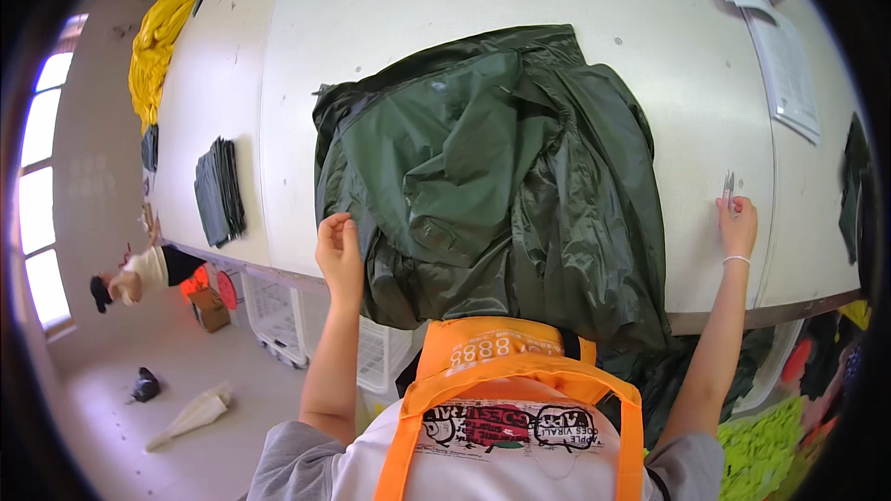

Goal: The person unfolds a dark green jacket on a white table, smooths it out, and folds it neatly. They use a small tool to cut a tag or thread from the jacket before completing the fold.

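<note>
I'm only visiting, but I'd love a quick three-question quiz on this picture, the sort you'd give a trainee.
1. Which hand holds the small silver tool? A) left B) right C) neither
2. True or false: the dark green garment lies to the right of that tool.
3. Fill in: the large bunched cloth at the picture's upper left is coloured ____.

Key:
1. B, the right hand.
2. False; it lies to the left of the tool.
3. Yellow.
</note>
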`<act>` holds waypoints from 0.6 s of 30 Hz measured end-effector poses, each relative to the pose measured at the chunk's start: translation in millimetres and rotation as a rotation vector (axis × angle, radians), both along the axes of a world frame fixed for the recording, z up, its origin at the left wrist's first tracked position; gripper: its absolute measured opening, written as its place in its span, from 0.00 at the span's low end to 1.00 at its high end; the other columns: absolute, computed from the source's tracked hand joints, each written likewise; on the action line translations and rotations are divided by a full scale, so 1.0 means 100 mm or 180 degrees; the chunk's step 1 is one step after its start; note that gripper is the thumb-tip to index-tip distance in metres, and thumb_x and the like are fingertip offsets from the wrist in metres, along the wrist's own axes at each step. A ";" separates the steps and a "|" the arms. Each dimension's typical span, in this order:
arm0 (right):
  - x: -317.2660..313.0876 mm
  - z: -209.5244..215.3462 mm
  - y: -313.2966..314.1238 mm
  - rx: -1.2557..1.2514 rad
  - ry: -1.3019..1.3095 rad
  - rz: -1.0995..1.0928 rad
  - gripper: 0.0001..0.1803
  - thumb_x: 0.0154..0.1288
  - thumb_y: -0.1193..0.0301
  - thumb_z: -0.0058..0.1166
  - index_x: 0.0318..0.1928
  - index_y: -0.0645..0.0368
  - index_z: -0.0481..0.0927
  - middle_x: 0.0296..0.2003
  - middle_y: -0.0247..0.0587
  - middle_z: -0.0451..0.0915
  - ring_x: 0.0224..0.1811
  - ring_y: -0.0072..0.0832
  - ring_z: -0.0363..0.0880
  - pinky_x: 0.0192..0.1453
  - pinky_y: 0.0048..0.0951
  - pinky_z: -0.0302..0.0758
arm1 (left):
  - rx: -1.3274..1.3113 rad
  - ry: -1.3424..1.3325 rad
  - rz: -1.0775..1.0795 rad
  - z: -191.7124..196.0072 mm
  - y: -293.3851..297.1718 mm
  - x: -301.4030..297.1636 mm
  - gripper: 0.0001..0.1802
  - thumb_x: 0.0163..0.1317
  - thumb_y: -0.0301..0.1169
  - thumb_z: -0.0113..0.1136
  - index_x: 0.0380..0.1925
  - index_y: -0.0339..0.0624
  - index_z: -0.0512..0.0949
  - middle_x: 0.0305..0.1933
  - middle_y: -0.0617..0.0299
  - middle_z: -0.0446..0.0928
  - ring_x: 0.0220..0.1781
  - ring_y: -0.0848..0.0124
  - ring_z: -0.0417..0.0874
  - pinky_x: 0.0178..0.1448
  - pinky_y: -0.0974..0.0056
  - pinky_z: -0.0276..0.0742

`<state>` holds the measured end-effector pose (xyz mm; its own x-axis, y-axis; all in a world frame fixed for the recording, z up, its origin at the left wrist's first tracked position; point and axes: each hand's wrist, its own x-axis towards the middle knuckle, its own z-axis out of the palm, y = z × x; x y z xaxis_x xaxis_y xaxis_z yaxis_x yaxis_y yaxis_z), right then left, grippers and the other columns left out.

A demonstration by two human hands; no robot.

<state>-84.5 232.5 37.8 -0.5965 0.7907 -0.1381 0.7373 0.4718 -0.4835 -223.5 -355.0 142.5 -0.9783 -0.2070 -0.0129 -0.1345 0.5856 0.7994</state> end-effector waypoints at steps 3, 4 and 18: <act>-0.16 0.23 -0.47 0.0208 0.0934 0.0493 0.13 0.61 0.65 0.60 0.40 0.62 0.79 0.33 0.38 0.80 0.32 0.25 0.76 0.39 0.26 0.73 | 0.0751 -0.2160 -0.0331 -0.09 -0.38 0.08 0.18 0.69 0.39 0.47 0.41 0.34 0.77 0.28 0.53 0.82 0.18 0.73 0.77 0.24 0.71 0.71; -0.28 0.49 -0.90 -0.0159 0.1144 0.0536 0.13 0.63 0.65 0.58 0.41 0.62 0.80 0.33 0.37 0.80 0.33 0.23 0.75 0.39 0.25 0.73 | 0.0899 -0.2883 -0.0556 -0.07 -0.27 0.12 0.20 0.69 0.41 0.47 0.44 0.33 0.76 0.30 0.51 0.82 0.20 0.71 0.78 0.25 0.70 0.73; -0.77 0.09 -3.46 -0.3002 0.1342 0.0517 0.22 0.70 0.69 0.47 0.63 0.59 0.65 0.51 0.41 0.75 0.43 0.26 0.77 0.46 0.29 0.75 | 0.4620 -0.2410 -0.0140 -0.74 0.15 0.49 0.20 0.64 0.34 0.56 0.54 0.42 0.68 0.58 0.60 0.72 0.62 0.63 0.70 0.68 0.51 0.62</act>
